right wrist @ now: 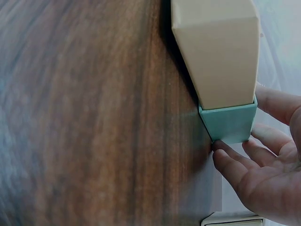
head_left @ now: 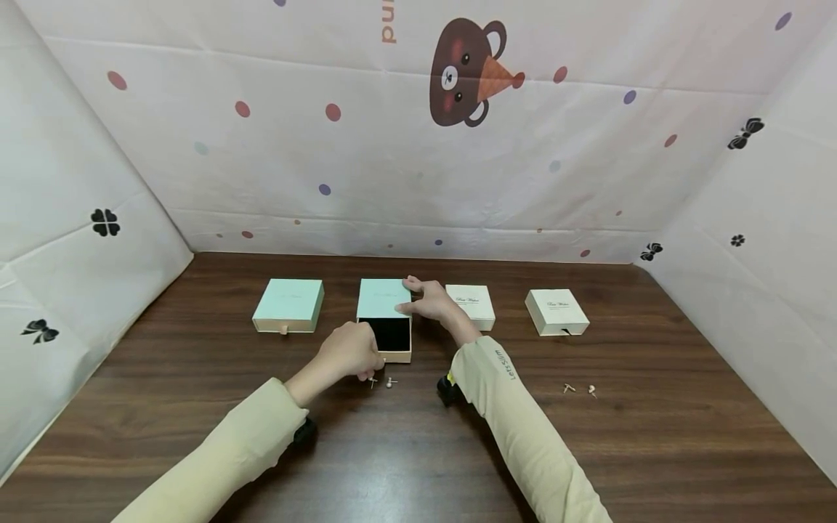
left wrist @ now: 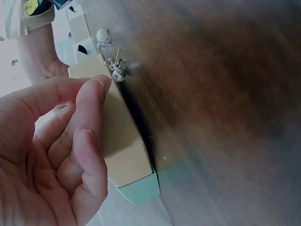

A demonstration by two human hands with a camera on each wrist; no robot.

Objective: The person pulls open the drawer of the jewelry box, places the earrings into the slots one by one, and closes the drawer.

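Observation:
A mint-green drawer box (head_left: 384, 296) stands at the middle of the row, its black-lined drawer (head_left: 386, 335) pulled out toward me. At the drawer's front edge my left hand (head_left: 349, 350) pinches with thumb and index finger; its fingertips cover the pull tab. My right hand (head_left: 434, 301) grips the mint sleeve (right wrist: 229, 123) from the right, with the thumb on the near part and the fingers around the far end. Two small pearl-like stud earrings (head_left: 390, 382) lie on the table just before the drawer, close to my left fingertips.
Left of the open box sits another mint drawer box (head_left: 288, 305) with a tan tab. Two white boxes with dark lettering, one partly behind my right hand (head_left: 474, 303) and one farther right (head_left: 557, 311), complete the row. More small earrings (head_left: 569, 388) lie at the right.

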